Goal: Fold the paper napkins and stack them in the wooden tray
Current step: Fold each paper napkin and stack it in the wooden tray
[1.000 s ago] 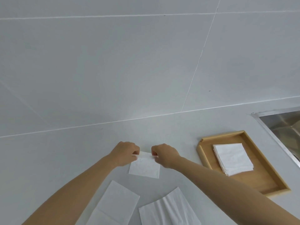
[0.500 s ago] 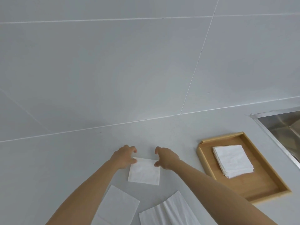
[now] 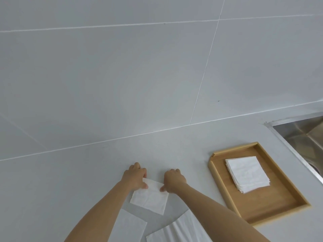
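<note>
A small folded white napkin (image 3: 150,198) lies on the grey counter in front of me. My left hand (image 3: 135,177) grips its far left corner and my right hand (image 3: 173,180) grips its far right corner, thumbs on top and fingers curled over the far edge. The wooden tray (image 3: 216,173) sits to the right and holds a stack of folded napkins (image 3: 248,173) in its far half. Two unfolded napkins lie near me: a flat one (image 3: 129,227) under my left forearm and a creased one (image 3: 180,231) between my arms.
A steel sink (image 3: 304,137) is set into the counter at the far right, just beyond the tray. A tiled grey wall rises behind the counter. Bare counter stretches out to the left of my hands.
My fingers pinched the napkin's far edge, spread apart half a second ago, and have now curled onto its far corners again. The napkin has slid slightly toward me.
</note>
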Demonstrator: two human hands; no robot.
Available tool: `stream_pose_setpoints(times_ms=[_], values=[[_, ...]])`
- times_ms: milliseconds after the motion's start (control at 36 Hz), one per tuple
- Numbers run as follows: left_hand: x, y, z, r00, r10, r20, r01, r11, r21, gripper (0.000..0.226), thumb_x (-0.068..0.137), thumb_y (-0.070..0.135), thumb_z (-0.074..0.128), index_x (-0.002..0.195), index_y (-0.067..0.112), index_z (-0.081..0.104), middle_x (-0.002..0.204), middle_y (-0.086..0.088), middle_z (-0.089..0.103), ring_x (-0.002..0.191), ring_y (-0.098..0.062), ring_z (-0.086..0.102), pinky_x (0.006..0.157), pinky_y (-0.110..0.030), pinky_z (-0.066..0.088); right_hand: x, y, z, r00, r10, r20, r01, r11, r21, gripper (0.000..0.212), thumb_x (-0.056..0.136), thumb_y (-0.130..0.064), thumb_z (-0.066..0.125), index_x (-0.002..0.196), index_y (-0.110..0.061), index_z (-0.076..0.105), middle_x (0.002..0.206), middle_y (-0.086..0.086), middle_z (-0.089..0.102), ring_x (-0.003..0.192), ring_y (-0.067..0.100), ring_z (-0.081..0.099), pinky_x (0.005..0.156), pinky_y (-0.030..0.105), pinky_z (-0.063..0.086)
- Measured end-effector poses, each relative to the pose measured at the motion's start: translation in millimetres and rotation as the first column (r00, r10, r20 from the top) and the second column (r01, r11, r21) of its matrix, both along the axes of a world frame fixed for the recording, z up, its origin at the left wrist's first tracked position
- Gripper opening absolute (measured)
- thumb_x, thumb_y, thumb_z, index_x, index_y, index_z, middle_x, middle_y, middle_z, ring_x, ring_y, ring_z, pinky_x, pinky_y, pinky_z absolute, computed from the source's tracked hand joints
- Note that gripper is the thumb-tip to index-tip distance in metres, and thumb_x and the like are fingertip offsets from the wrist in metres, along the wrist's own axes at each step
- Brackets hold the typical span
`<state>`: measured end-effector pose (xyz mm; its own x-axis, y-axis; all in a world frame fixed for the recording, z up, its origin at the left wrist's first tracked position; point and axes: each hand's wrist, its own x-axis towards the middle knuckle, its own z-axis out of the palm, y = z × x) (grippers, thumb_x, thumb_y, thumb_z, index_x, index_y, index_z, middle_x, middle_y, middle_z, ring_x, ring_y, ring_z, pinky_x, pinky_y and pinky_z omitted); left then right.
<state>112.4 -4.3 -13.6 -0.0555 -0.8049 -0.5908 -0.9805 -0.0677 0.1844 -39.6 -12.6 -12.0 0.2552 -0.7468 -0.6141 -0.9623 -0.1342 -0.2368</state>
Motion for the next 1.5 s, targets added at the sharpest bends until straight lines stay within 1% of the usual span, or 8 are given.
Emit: stream_pose_setpoints(times_ms=[139, 278, 389, 556, 722, 1000, 1194, 1500], values=[[-6, 7, 5, 0.998, 0.054, -0.017, -0.055, 0.998, -0.043, 0.009, 0.086, 0.028, 0.057, 0.087, 0.021, 0.051, 0.101, -0.002, 0.05, 0.11, -0.024, 0.051, 0.086, -0.029, 0.038, -2, 7, 1, 1.0, 0.026, 0.009, -0.026, 1.0, 0.007, 0.037, 0.088, -0.019, 0.063, 0.118, 0.0, 0.055, 0.129, 0.016, 0.049, 0.123, 0.032, 0.04, 0.098, 0.037, 0.042], [-7, 14, 14, 0.905, 0.311, -0.291, -0.34, 0.939, -0.053, 0.036, 0.085, 0.011, 0.057, 0.063, 0.026, 0.033, 0.074, 0.003, 0.046, 0.08, -0.021, 0.047, 0.055, -0.02, 0.03, -16, 3, 11, 0.962, -0.172, 0.214, 0.155, 0.984, 0.091, 0.004, 0.088, -0.008, 0.058, 0.092, -0.009, 0.058, 0.107, 0.011, 0.059, 0.091, 0.02, 0.048, 0.072, 0.027, 0.041], [-17, 12, 32, 0.741, 0.437, -0.51, -0.513, 0.859, -0.009, 0.025, 0.085, 0.002, 0.056, 0.079, 0.019, 0.038, 0.08, -0.004, 0.051, 0.078, -0.023, 0.049, 0.055, -0.021, 0.035, -36, -4, 22, 0.773, -0.454, 0.442, 0.411, 0.89, 0.196, 0.035, 0.084, -0.001, 0.057, 0.062, -0.02, 0.038, 0.074, -0.002, 0.045, 0.067, 0.014, 0.045, 0.052, 0.018, 0.033], [-50, 9, 57, 0.529, 0.497, -0.688, -0.646, 0.761, 0.053, 0.03, 0.088, 0.006, 0.055, 0.102, 0.016, 0.03, 0.093, -0.009, 0.054, 0.079, -0.024, 0.051, 0.059, -0.026, 0.04, -71, -9, 45, 0.385, -0.671, 0.633, 0.584, 0.708, 0.396, 0.02, 0.089, -0.003, 0.054, 0.1, -0.013, 0.041, 0.097, 0.011, 0.048, 0.085, 0.027, 0.052, 0.057, 0.025, 0.047], [-100, 3, 73, 0.514, 0.441, -0.736, -0.618, 0.785, 0.038, 0.022, 0.088, 0.003, 0.048, 0.095, 0.019, 0.035, 0.082, -0.003, 0.053, 0.074, -0.023, 0.05, 0.057, -0.026, 0.038, -122, -10, 68, 0.336, -0.612, 0.715, 0.64, 0.706, 0.303, 0.036, 0.091, -0.009, 0.055, 0.123, -0.016, 0.04, 0.102, 0.009, 0.045, 0.079, 0.023, 0.05, 0.052, 0.024, 0.045], [-197, -12, 72, 0.563, 0.37, -0.739, -0.504, 0.862, 0.047, 0.022, 0.086, -0.003, 0.049, 0.083, 0.017, 0.058, 0.106, -0.016, 0.057, 0.09, -0.025, 0.052, 0.07, -0.026, 0.043, -224, -12, 67, 0.439, -0.579, 0.688, 0.672, 0.719, 0.176, 0.024, 0.082, 0.004, 0.053, 0.073, -0.019, 0.054, 0.08, -0.001, 0.045, 0.073, 0.015, 0.044, 0.063, 0.024, 0.037], [-262, -21, 53, 0.63, 0.354, -0.691, -0.471, 0.882, 0.022, 0.04, 0.081, -0.003, 0.059, 0.12, 0.008, 0.058, 0.109, -0.01, 0.055, 0.1, -0.023, 0.056, 0.083, -0.028, 0.045, -281, -25, 54, 0.628, -0.551, 0.55, 0.627, 0.776, 0.061, 0.043, 0.087, 0.006, 0.049, 0.127, -0.008, 0.054, 0.131, 0.008, 0.049, 0.115, 0.022, 0.048, 0.08, 0.023, 0.036], [-306, -30, 23, 0.864, 0.239, -0.444, -0.34, 0.926, -0.162, 0.047, 0.088, 0.004, 0.051, 0.134, 0.01, 0.046, 0.137, -0.007, 0.048, 0.127, -0.021, 0.044, 0.104, -0.024, 0.034, -309, -39, 28, 0.913, -0.27, 0.305, 0.326, 0.934, -0.149, 0.053, 0.091, 0.009, 0.036, 0.141, -0.009, 0.036, 0.153, 0.007, 0.027, 0.136, 0.021, 0.037, 0.108, 0.024, 0.034]])
